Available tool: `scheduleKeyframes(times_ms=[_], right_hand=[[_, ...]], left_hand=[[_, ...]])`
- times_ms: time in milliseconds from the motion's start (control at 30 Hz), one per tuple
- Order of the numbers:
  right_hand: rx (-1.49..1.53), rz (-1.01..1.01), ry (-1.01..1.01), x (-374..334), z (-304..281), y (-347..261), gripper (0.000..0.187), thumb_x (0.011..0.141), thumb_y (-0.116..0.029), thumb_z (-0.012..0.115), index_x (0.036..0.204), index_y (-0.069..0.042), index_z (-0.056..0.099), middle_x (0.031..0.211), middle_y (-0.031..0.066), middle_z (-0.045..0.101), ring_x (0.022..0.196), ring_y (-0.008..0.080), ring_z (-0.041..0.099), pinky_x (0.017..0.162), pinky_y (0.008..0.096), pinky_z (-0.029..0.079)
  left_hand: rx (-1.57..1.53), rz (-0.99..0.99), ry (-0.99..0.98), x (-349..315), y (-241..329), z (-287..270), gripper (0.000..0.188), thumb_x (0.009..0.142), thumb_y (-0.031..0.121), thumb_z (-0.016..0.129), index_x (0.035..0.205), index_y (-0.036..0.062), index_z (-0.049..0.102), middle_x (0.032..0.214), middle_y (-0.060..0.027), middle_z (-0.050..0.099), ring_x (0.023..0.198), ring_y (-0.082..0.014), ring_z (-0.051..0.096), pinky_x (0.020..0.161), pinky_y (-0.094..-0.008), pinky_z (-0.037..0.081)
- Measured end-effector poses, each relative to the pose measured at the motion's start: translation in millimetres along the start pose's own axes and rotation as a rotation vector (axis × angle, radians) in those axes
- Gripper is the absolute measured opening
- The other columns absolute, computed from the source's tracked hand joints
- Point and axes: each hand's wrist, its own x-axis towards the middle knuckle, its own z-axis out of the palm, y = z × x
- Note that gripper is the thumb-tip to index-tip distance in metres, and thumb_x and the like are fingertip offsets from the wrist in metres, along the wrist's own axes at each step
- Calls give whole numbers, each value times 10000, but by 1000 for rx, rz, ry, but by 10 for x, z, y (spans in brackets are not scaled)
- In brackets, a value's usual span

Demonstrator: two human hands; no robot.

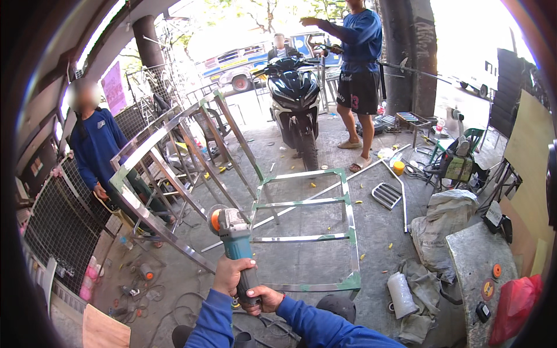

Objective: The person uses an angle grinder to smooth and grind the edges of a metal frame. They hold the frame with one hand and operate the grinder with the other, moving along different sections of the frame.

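Note:
Both of my hands are closed around a teal and black angle grinder (238,246), its orange disc and clear-edged guard side pointing away from me. My left hand (230,274) wraps the middle of the body. Behind it, nearer to me, my right hand (268,300) grips the black rear end. The grinder's head is beside a shiny metal frame of square tubes (304,238), which has greenish film or tape at its corners. One part of the frame lies low in front of me, another slants up on the left. Whether the disc touches the metal cannot be made out.
A person in blue (98,136) stands at the left beside the frame; another (358,52) stands beyond it, near a black motorcycle (296,98). Cables (180,313) lie on the floor by my feet. A grey board (481,267) with discs and a red bag (516,307) are at right.

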Motion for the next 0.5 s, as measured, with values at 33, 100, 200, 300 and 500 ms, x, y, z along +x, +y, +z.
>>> scheduleKeyframes(times_ms=[33,100,200,300,500], right_hand=[[3,3,2,13,-1,3,310,874,-376,624,858,-95,494,617,-18,361,501,97,328,463,261,272],[6,8,2,34,1,13,311,874,-376,625,867,-94,494,620,-18,363,502,95,330,463,259,273],[16,14,-6,50,3,22,308,874,-375,624,881,-95,497,625,-17,368,506,93,335,463,258,276],[37,14,-2,54,-11,31,302,875,-373,621,884,-95,504,626,-16,375,511,96,341,465,261,282],[37,17,-14,62,-66,23,323,870,-378,629,933,-82,517,635,-7,381,516,100,342,471,263,280]], left_hand=[[-5,-5,7,-5,0,-10,221,731,27,702,923,-41,614,783,-91,654,662,-176,651,625,-305,527],[-12,-11,15,-7,3,-27,211,732,26,704,915,-44,624,782,-93,658,661,-174,652,621,-302,525],[24,-2,20,-3,10,-44,225,738,78,695,911,-50,630,780,-116,664,654,-200,654,626,-315,541],[49,-3,7,8,6,-58,222,742,72,692,915,-52,630,782,-117,664,656,-202,658,624,-314,544],[36,31,20,61,-50,-57,187,743,74,706,874,-48,655,761,-111,674,644,-184,652,622,-309,537]])
